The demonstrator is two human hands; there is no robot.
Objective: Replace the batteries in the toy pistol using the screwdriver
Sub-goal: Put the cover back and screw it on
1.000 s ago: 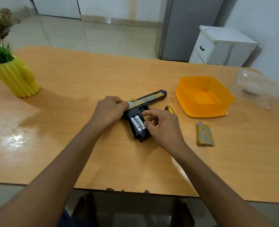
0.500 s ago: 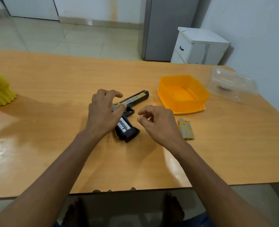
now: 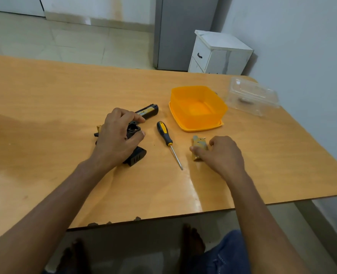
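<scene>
A black and yellow toy pistol [image 3: 148, 112] lies on the wooden table [image 3: 44, 99]. My left hand [image 3: 118, 137] lies over its middle with fingers curled round the body, hiding the battery compartment. A screwdriver [image 3: 166, 137] with a black and yellow handle lies just right of the pistol, tip toward me. Further right, my right hand [image 3: 223, 155] pinches the olive-yellow battery cover [image 3: 198, 142], which rests on the table.
An orange plastic tub [image 3: 198, 107] stands behind the screwdriver. A clear plastic box [image 3: 251, 95] sits near the table's far right corner. Beyond the table are a white bedside cabinet [image 3: 219, 53] and a grey fridge [image 3: 183, 32].
My right hand left the pistol grip and moved right to the battery cover, uncovering the screwdriver. My left hand slid further over the pistol. The view swung right, losing the yellow plant pot.
</scene>
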